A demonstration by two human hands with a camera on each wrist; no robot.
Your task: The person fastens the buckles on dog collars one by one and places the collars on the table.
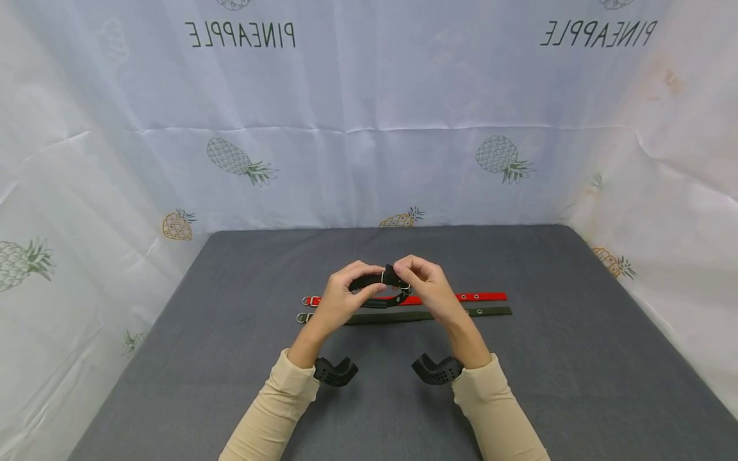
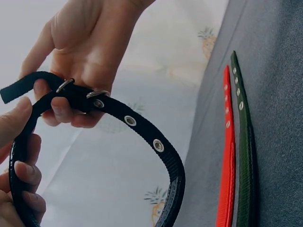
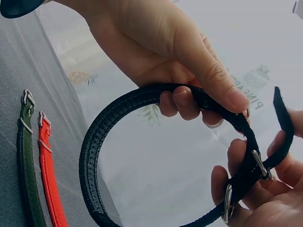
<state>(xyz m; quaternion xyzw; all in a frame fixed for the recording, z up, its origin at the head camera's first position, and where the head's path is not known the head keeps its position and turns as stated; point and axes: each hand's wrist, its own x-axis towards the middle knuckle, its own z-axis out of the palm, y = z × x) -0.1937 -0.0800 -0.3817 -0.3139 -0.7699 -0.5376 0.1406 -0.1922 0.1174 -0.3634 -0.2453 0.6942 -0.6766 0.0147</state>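
Observation:
Both hands hold up a black collar [image 1: 366, 280] bent into a loop above the table. My left hand [image 1: 340, 296] grips the band, thumb on one face and fingers curled round the other, best seen in the right wrist view. At the metal buckle [image 2: 65, 85], my right hand [image 1: 431, 288] pinches the collar. The strap's free end [image 3: 282, 116] passes through the buckle and sticks out past it. A metal ring [image 3: 228, 203] sits beside the buckle. Metal eyelets [image 2: 158, 145] run along one stretch of the band; a shinier padded stretch [image 3: 92, 161] shows elsewhere.
Behind the hands, a red collar [image 1: 484, 296] and a dark green collar [image 1: 490, 311] lie straight and parallel on the grey table [image 1: 259, 256], buckles to the left. White pineapple-print curtains [image 1: 369, 173] enclose the back and sides. Black wrist mounts [image 1: 336, 372] jut inward from both wrists.

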